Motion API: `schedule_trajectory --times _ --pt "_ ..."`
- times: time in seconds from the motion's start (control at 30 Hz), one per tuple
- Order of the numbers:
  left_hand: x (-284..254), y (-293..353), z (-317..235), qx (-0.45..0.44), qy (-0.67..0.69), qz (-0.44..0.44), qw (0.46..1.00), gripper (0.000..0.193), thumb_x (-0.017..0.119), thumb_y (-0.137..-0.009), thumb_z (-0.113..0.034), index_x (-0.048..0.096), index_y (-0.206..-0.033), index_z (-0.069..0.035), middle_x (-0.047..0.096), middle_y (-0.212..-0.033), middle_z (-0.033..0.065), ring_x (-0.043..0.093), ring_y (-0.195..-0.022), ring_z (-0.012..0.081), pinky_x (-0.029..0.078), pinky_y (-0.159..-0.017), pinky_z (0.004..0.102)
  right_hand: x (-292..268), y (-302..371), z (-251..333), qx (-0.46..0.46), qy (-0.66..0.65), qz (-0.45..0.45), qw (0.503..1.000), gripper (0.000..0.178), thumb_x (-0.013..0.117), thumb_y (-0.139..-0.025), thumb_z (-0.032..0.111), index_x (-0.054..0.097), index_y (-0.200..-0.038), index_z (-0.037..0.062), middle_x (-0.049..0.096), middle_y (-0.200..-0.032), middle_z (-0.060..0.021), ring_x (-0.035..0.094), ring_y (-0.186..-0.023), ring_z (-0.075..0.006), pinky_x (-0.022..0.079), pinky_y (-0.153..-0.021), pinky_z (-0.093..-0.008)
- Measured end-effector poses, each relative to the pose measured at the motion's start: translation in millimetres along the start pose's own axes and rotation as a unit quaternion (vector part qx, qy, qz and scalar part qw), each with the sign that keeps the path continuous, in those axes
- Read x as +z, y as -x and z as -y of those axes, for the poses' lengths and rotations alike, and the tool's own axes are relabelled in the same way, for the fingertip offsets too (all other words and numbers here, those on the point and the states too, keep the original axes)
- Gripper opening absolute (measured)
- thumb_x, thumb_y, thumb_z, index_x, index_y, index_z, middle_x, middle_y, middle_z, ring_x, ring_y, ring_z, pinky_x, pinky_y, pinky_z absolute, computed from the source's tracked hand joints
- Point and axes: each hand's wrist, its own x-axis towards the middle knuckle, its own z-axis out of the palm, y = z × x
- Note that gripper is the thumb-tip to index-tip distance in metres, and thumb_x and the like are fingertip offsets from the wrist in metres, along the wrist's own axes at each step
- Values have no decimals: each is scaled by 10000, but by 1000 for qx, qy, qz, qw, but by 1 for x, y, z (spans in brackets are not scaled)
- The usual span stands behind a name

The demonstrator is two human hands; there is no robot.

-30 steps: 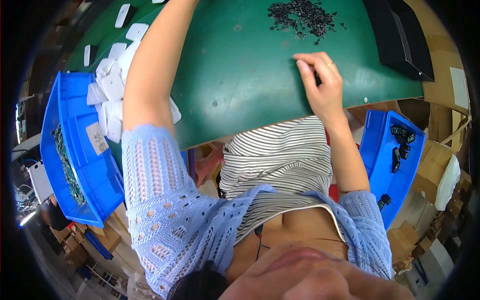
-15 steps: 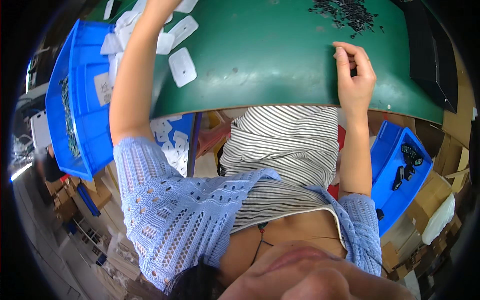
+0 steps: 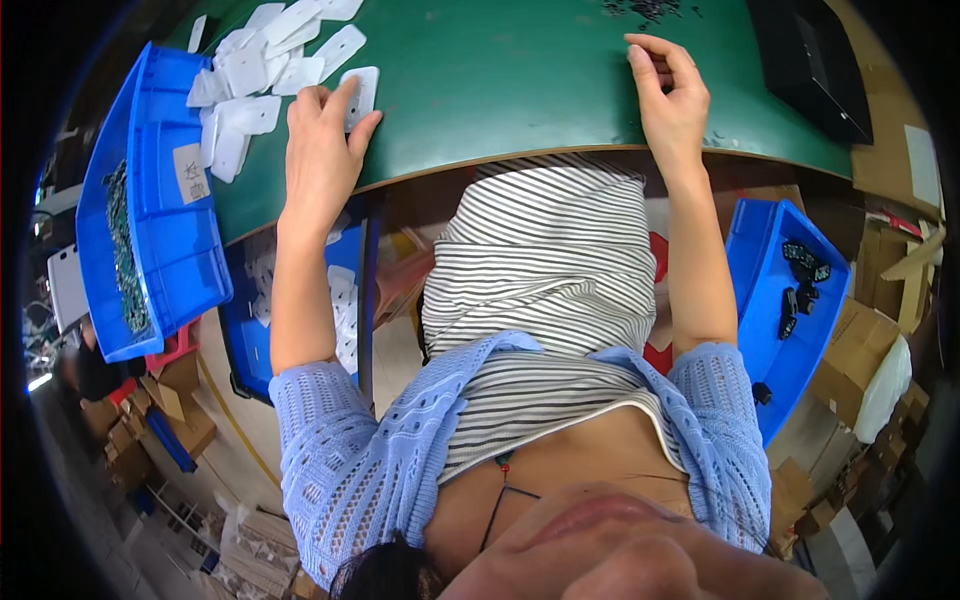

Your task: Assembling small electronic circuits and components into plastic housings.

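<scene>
pouches (image 3: 262, 62): flat white packets with rounded corners, heaped at the green table's left end
bin label (image 3: 190, 172): pale rectangular sticker on the inner wall of the left blue bin
cartons (image 3: 868, 345): brown cardboard boxes, right of the right blue bin
floor boxes (image 3: 165, 420): brown cardboard, lower left

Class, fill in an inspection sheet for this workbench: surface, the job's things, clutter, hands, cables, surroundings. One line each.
Surface: green table, curved front edge.
Job's things: pile of flat white plastic pieces at the table's left; the left hand rests on the nearest white piece.
Clutter: heap of small black parts at the far edge; black tray on the right.
Hands: left hand flat, fingers spread; right hand on the table, fingers curled, contents cannot be told.
Cables: nothing seen.
Surroundings: blue bin on the left, blue bin with black parts on the right, cardboard boxes on the floor.
</scene>
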Motion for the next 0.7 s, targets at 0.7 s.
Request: schedule_trajectory --times 0.7 --pt "18 -10 -44 -117 475 24 872 219 639 -862 -33 598 -1076 -7 588 -916 40 547 -672 101 434 -601 207 40 -51 38 -214 151 110 959 54 657 -771 73 634 -817 57 591 -825 -101 573 -774 -253 470 -703 -324"
